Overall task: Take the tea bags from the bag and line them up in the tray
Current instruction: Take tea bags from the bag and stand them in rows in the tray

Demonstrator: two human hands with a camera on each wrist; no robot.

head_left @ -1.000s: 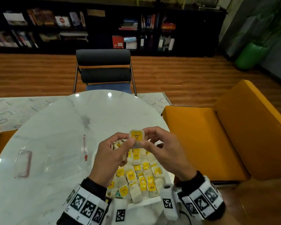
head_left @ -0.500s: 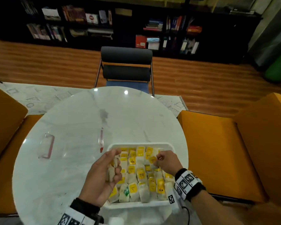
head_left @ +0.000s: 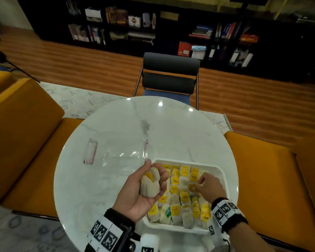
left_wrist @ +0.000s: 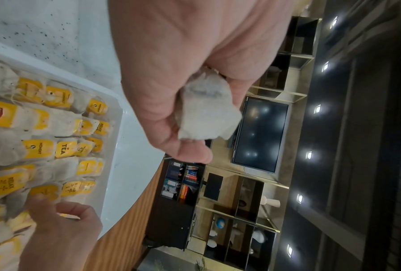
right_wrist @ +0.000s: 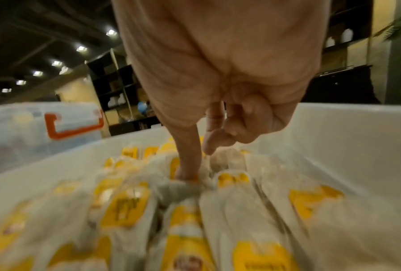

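A white tray point(head_left: 189, 161) at the table's near right holds rows of tea bags point(head_left: 185, 195) with yellow tags. My left hand point(head_left: 155, 171), palm up over the tray's left edge, grips a clump of tea bags point(head_left: 149, 186); in the left wrist view the clump point(left_wrist: 206, 113) sits between thumb and fingers. My right hand point(head_left: 198, 182) is down inside the tray. In the right wrist view its thumb and curled index finger point(right_wrist: 195, 164) hold one tea bag point(right_wrist: 183, 188) down among the rows. The clear plastic bag point(head_left: 120, 159) lies flat, left of the tray.
The round white marble table point(head_left: 171, 128) has bare room behind the tray. The bag's red handles point(head_left: 90, 151) lie at its left end. Orange seats point(head_left: 22, 124) flank the table; a dark chair point(head_left: 169, 75) stands at its far side.
My hands have parted from in front of me. The right hand went down into the tray with one tea bag. The left hand turned palm up with its clump.
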